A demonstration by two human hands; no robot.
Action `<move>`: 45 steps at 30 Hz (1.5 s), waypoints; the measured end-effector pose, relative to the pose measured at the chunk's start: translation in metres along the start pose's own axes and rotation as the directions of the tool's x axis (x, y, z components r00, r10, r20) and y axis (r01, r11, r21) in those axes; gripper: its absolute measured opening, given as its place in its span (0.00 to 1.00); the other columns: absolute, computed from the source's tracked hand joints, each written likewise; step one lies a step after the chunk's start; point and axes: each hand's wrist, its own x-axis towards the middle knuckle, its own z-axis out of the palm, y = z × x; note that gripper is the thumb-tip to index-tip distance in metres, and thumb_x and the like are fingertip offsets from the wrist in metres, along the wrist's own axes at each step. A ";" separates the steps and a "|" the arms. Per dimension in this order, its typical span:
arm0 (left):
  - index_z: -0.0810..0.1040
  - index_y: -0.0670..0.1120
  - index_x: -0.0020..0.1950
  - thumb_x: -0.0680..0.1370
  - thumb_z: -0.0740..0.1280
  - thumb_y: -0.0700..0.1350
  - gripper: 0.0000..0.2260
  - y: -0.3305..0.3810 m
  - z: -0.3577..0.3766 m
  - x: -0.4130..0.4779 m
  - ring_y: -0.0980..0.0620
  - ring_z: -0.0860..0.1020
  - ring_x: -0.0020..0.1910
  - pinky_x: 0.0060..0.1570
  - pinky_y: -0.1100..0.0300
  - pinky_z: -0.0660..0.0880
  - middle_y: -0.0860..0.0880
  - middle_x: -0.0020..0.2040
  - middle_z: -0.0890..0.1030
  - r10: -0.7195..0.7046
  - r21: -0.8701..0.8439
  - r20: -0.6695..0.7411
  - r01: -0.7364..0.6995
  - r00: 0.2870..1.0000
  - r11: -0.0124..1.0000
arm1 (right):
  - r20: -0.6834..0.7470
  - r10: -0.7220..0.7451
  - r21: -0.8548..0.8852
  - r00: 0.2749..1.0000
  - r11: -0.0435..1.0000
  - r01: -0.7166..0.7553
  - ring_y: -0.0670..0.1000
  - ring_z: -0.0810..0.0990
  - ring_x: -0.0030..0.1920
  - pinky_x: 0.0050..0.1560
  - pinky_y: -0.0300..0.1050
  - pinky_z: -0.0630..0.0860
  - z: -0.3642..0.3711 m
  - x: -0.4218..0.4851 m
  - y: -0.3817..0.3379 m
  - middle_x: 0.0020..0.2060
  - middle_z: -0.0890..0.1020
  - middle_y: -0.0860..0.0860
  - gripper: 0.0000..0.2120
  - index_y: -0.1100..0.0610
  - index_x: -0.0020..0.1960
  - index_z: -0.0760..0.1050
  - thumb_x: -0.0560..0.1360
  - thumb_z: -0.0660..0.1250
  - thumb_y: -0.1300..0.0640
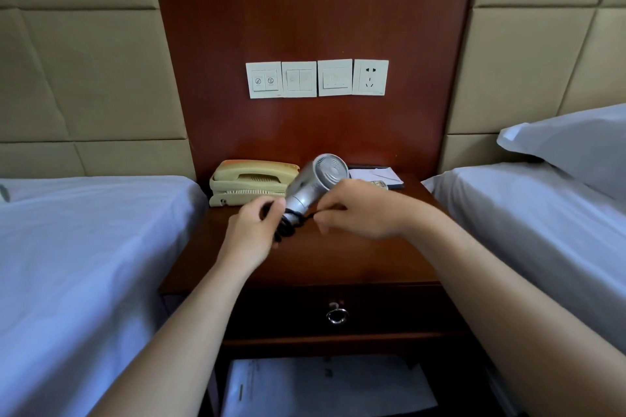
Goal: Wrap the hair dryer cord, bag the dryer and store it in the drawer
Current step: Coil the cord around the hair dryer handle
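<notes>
2 hands [250,230] [359,210] hold the hair dryer [313,184] between them, cord [288,223] coiled.

Silver hair dryer [313,184] held tilted above nightstand, rear grille facing up; black cord [288,222] coiled around handle; drawer [335,310] closed.

Dim, soft indoor light; edges bowed by wide lens; left hand [250,230] motion-blurred.

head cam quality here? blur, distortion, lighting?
Head view: left hand and black cord smeared by motion blur; hair dryer fairly sharp. Wide-angle bowing bends the headboard panels at the edges. Soft, dim light, no glare; drawer front in shadow.
</notes>
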 end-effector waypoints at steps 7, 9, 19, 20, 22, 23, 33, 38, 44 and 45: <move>0.78 0.50 0.48 0.81 0.51 0.57 0.19 0.021 0.009 -0.015 0.53 0.78 0.24 0.29 0.60 0.73 0.47 0.31 0.81 0.068 0.136 0.298 -0.113 0.952 0.984 | -0.260 0.026 -0.001 0.965 1.000 -0.028 0.45 0.70 0.30 0.35 0.43 0.67 -0.003 0.001 0.009 0.27 0.74 0.46 0.14 0.56 0.34 0.76 0.76 0.64 0.52; 0.77 0.51 0.46 0.80 0.50 0.60 0.20 0.026 0.008 -0.020 0.53 0.76 0.25 0.26 0.63 0.71 0.49 0.31 0.78 0.061 0.063 0.387 -0.092 0.920 0.994 | -0.291 0.040 -0.010 0.956 0.999 -0.044 0.46 0.70 0.31 0.36 0.44 0.68 0.001 0.003 0.013 0.26 0.72 0.45 0.14 0.53 0.33 0.74 0.75 0.65 0.50; 0.77 0.61 0.45 0.63 0.56 0.72 0.22 0.027 0.009 -0.020 0.52 0.80 0.39 0.45 0.47 0.78 0.50 0.45 0.81 0.161 0.271 0.495 -0.328 0.854 0.905 | -0.322 0.013 0.029 0.947 1.000 -0.004 0.44 0.64 0.26 0.31 0.42 0.63 0.009 0.007 0.016 0.23 0.69 0.46 0.18 0.51 0.28 0.70 0.70 0.70 0.45; 0.75 0.64 0.43 0.63 0.56 0.71 0.19 0.024 0.009 -0.019 0.51 0.79 0.41 0.47 0.47 0.78 0.51 0.45 0.81 0.159 0.286 0.495 -0.333 0.854 0.898 | -0.324 0.021 0.043 0.946 0.999 -0.008 0.44 0.65 0.26 0.31 0.43 0.62 0.007 0.006 0.020 0.24 0.71 0.48 0.17 0.54 0.29 0.72 0.70 0.70 0.45; 0.72 0.64 0.41 0.64 0.56 0.71 0.16 0.017 0.007 -0.015 0.50 0.78 0.44 0.48 0.46 0.77 0.51 0.45 0.79 0.160 0.303 0.493 -0.341 0.855 0.890 | -0.314 0.053 0.100 0.948 0.995 -0.022 0.44 0.64 0.27 0.30 0.41 0.61 0.003 0.005 0.036 0.24 0.70 0.50 0.18 0.56 0.29 0.73 0.71 0.70 0.46; 0.73 0.63 0.40 0.65 0.57 0.70 0.15 0.015 0.005 -0.014 0.49 0.78 0.44 0.48 0.46 0.77 0.50 0.43 0.79 0.172 0.296 0.490 -0.349 0.855 0.889 | -0.314 0.070 0.159 0.947 0.987 -0.020 0.43 0.63 0.27 0.29 0.39 0.60 0.002 0.003 0.045 0.23 0.68 0.47 0.18 0.54 0.27 0.71 0.72 0.70 0.47; 0.78 0.43 0.43 0.66 0.63 0.59 0.20 0.013 -0.007 -0.015 0.56 0.71 0.18 0.18 0.68 0.62 0.51 0.23 0.74 0.256 -0.209 0.463 -0.177 0.848 0.962 | -0.244 0.204 0.488 0.948 0.871 -0.062 0.43 0.73 0.30 0.34 0.38 0.70 0.015 -0.007 0.111 0.27 0.78 0.52 0.12 0.62 0.34 0.78 0.74 0.67 0.58; 0.77 0.40 0.42 0.64 0.63 0.57 0.20 0.016 -0.005 -0.014 0.50 0.69 0.17 0.18 0.69 0.59 0.45 0.24 0.73 0.191 -0.370 0.423 -0.024 0.886 0.929 | -0.293 0.337 0.552 0.895 0.824 -0.130 0.51 0.73 0.33 0.38 0.47 0.68 0.036 -0.007 0.133 0.30 0.76 0.57 0.09 0.66 0.34 0.78 0.73 0.67 0.67; 0.70 0.38 0.35 0.78 0.54 0.52 0.20 0.014 -0.003 -0.003 0.51 0.62 0.16 0.21 0.65 0.56 0.43 0.22 0.71 0.006 -0.430 0.366 0.164 0.930 0.888 | -0.127 0.282 0.390 0.951 0.896 -0.213 0.42 0.60 0.20 0.24 0.34 0.58 0.050 -0.005 0.116 0.19 0.64 0.45 0.23 0.52 0.24 0.70 0.78 0.63 0.53; 0.70 0.39 0.36 0.79 0.53 0.52 0.21 0.013 -0.002 -0.001 0.51 0.63 0.16 0.20 0.66 0.56 0.43 0.22 0.71 -0.054 -0.435 0.341 0.209 0.938 0.876 | -0.105 0.280 0.358 0.954 0.906 -0.227 0.42 0.60 0.20 0.24 0.35 0.59 0.049 -0.005 0.112 0.19 0.64 0.45 0.23 0.52 0.24 0.70 0.78 0.62 0.51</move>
